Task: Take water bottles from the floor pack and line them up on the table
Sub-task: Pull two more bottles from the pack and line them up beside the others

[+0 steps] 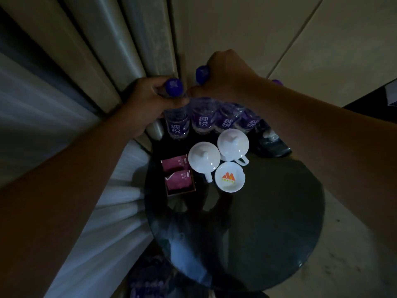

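Bottles stand in a row along the far edge of the round dark glass tabletop (pixel 268 222), shoulder to shoulder, labels facing the same way. The left hand (pixel 150 97) is wrapped around the neck of the leftmost bottle (pixel 177 123), just under its blue cap, probably nudging it into line. The right hand (pixel 225 76) is clenched over the top of the next bottle (pixel 203 119), likely steadying it so the row stays tight. Two more bottles (pixel 238 119) sit to the right. Each purple label reads "純悦" in pale characters. In front sit two lidded white cups (pixel 219 151) and a small white dish (pixel 229 177) with an orange logo. A pack (pixel 148 284) on the floor shows dimly below.
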Available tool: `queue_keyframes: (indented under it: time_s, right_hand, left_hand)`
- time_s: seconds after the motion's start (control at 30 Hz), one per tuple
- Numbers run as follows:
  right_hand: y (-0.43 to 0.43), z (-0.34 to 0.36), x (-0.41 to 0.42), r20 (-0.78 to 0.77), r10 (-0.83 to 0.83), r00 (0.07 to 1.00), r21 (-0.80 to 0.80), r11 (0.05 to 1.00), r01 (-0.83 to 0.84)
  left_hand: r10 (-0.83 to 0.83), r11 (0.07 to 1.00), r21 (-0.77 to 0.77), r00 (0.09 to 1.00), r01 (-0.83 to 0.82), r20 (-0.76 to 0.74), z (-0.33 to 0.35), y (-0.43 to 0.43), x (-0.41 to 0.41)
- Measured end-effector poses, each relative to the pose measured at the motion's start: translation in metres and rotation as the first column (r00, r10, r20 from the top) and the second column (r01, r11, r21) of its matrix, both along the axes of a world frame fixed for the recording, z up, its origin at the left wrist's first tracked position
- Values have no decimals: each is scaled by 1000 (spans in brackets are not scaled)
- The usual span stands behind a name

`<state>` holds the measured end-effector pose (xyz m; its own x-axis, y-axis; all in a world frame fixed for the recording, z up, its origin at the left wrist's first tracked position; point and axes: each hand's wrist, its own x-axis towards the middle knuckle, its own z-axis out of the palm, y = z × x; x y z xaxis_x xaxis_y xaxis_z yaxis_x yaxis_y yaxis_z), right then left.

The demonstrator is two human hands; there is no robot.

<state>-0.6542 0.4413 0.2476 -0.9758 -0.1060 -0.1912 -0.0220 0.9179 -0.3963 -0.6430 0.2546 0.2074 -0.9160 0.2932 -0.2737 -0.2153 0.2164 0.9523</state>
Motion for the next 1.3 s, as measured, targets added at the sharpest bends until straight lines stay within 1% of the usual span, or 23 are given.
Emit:
queue_keyframes:
  time_s: [0.13,0.27,0.33,0.43,0.5,0.53,0.6,0.67,0.73,0.87,0.97,1.1,1.2,1.23,1.3]
  right_hand:
    - [-4,-7,2,10,123,992,101,987,-124]
    - [-3,-13,2,34,155,987,171,972,-158]
    - [-3,-14,3,0,162,987,225,961,-158]
    - [-3,-12,5,-52,219,974,301,934,-194]
    - [-1,-13,7,-19,253,967,337,913,-232]
    - [1,-13,9,24,263,965,346,903,-254]
    - [3,-12,11,118,273,955,323,899,-297]
    - [5,-9,11,167,272,948,275,910,-309]
    - [5,-6,9,179,286,942,258,910,-325]
    - [0,-5,9,187,320,929,289,886,-363]
    - [0,-5,10,194,287,938,256,908,-331]
    - [6,-3,11,250,283,926,250,905,-344]
    - [28,10,4,339,194,921,119,962,-247]
    - [38,14,1,366,169,915,128,965,-229]
    - [57,17,0,392,154,907,237,936,-261]
  left_hand:
    - [2,1000,-8,1000,-2,7,-3,2,1]
    - [-16,1000,-18,1000,16,16,-7,4,-3]
    - [-25,999,-23,1000,25,-1,-10,4,-3]
    - [-30,999,-31,999,30,-15,-11,0,0]
    - [-79,996,-37,997,78,-16,-11,-5,2]
    - [-99,994,-47,995,98,-14,-12,-6,2]
    - [-100,993,-70,995,99,-15,-15,-9,3]
    - [-90,994,-72,996,87,-28,-17,-9,4]
    - [-92,994,-62,995,90,-31,-20,-9,5]
    - [-68,996,-56,998,68,-2,-22,-12,5]
    - [-72,997,-32,997,72,12,-23,-10,6]
    - [-89,996,-28,996,89,9,-22,-9,6]
    - [-98,993,-68,995,96,-18,-19,-6,5]
    - [-85,993,-87,996,82,-34,-18,-4,5]
    - [-75,985,-163,988,53,-132,-11,3,5]
